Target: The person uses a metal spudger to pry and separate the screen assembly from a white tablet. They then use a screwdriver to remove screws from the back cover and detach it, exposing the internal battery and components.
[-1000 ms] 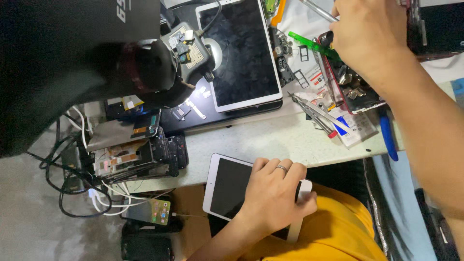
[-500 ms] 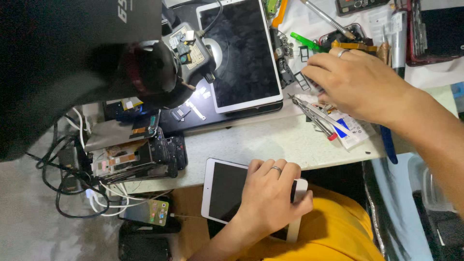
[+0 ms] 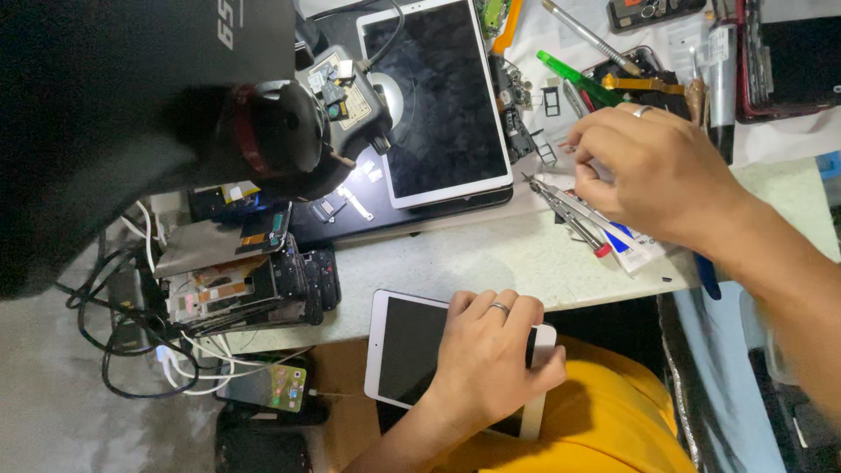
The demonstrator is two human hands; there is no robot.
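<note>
My left hand (image 3: 486, 363), with a ring on one finger, lies over a small white tablet (image 3: 407, 346) with a dark screen. It holds the tablet against my lap, just below the table's front edge. My right hand (image 3: 653, 171), also ringed, hovers over the right part of the bench. Its fingertips are pinched together just above a pair of metal tweezers (image 3: 565, 206) and some small parts. Whether they grip anything is hidden. A larger white tablet (image 3: 438, 96) lies screen up on a dark mat at the back centre.
A black microscope head (image 3: 272, 131) overhangs the left of the bench. Below it are stacked phone parts (image 3: 236, 280), tangled cables (image 3: 131, 350) and a lit phone (image 3: 276, 385). A green tool (image 3: 578, 79), a metal rod (image 3: 583, 35) and a blue pen (image 3: 705, 271) crowd the right side.
My right hand has come down and leftward from the far tools to the tweezers near the bench front. My left hand stays on the small tablet.
</note>
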